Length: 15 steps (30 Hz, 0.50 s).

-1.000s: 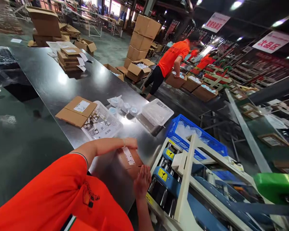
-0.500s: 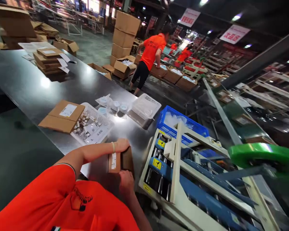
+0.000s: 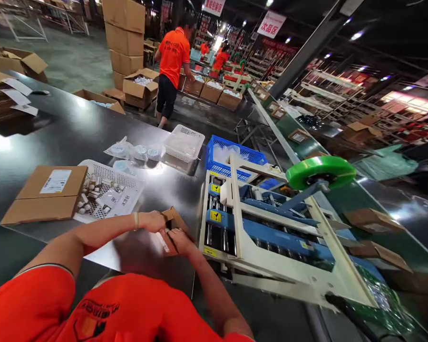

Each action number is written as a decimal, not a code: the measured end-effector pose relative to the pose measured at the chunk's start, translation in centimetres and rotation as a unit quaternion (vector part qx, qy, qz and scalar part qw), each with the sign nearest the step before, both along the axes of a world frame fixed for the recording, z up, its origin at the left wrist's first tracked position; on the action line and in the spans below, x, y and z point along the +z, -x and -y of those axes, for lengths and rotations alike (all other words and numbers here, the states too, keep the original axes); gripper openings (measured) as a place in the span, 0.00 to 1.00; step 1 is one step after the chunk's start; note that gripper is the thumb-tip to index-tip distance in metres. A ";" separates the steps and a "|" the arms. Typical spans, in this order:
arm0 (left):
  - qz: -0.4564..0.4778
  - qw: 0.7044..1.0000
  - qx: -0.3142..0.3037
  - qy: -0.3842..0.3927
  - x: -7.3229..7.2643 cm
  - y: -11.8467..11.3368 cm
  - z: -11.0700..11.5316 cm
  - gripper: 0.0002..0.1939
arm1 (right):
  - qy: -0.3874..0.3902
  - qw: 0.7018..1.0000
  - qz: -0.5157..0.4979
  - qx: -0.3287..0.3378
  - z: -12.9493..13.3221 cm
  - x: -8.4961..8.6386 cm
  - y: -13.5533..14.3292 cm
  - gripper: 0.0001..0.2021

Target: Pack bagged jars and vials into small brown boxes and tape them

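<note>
A small cardboard box (image 3: 178,221) with a white label on one side sits at the metal table's near right end. Its top seems partly open, showing a dark gap between the flaps. My left hand (image 3: 154,221) grips its left edge, fingers closed. Close beside it, my right hand (image 3: 180,241) is bent over the box's near side, fingertips at the flap. Left of my hands stands a white perforated basket (image 3: 131,183) holding several small white-and-tan pieces and printed slips. A flattened carton (image 3: 32,202) with a shipping label lies against that basket.
Clear bags with round light-blue items (image 3: 141,152) lie beyond, near another white basket (image 3: 184,141). Right of the table stands a roller machine (image 3: 221,228) with a green tape roll (image 3: 321,171). Behind it is a blue crate (image 3: 249,154). A co-worker (image 3: 173,61) stands near open cartons.
My view has swung to the right. My hands have come closer together on the box, the right one moving up onto its flap, and the box has turned.
</note>
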State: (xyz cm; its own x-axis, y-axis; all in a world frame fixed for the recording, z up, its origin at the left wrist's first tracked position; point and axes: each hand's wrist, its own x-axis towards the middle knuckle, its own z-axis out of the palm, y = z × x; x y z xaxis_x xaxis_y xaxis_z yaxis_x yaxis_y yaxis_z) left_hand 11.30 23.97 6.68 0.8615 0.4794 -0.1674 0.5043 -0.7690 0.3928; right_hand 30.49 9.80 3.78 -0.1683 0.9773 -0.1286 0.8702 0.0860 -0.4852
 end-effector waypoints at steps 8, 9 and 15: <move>0.029 0.986 0.164 -0.030 -0.7 -1.4 2.4 0.40 | -0.090 0.975 0.051 -0.195 -1.9 -0.1 -1.6 0.41; 0.034 0.975 0.220 -0.019 -1.0 -1.2 2.7 0.44 | -0.038 0.977 0.085 -0.191 -1.7 -1.0 -0.1 0.49; 0.138 0.910 0.377 0.106 -2.9 -1.1 3.2 0.62 | -0.021 0.968 0.095 -0.232 -0.1 -2.7 2.1 0.54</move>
